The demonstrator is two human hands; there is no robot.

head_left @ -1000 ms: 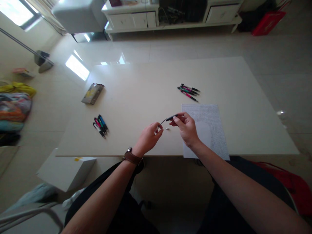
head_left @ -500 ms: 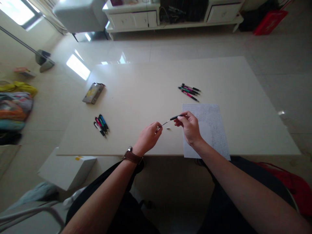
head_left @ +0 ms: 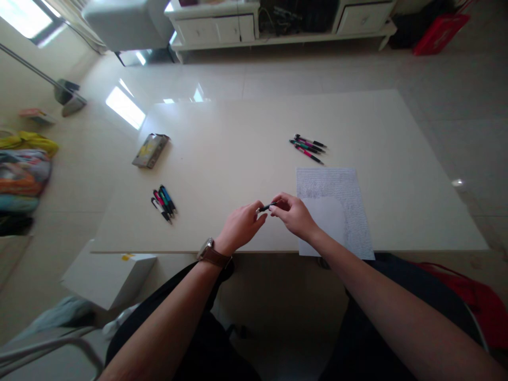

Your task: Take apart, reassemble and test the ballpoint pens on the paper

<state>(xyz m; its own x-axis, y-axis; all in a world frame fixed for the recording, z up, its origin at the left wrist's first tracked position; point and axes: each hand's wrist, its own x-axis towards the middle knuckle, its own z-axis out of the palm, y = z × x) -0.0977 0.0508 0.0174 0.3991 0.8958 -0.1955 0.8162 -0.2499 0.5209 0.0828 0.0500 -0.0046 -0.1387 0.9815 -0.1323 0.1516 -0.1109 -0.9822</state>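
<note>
My two hands meet just above the near edge of the white table. A dark pen lies between their fingertips. My left hand, with a brown watch on the wrist, pinches its pale left end. My right hand pinches the black barrel at the other end. A written sheet of paper lies just right of my right hand.
Several pens lie in a cluster at the table's left, and another group of pens at the far right. A small flat box sits at the far left. A white box stands on the floor below the table's left edge.
My right hand has come down and left toward my left hand, closing the gap. The pen piece and the thin refill that stuck out between the hands are now pushed together.
</note>
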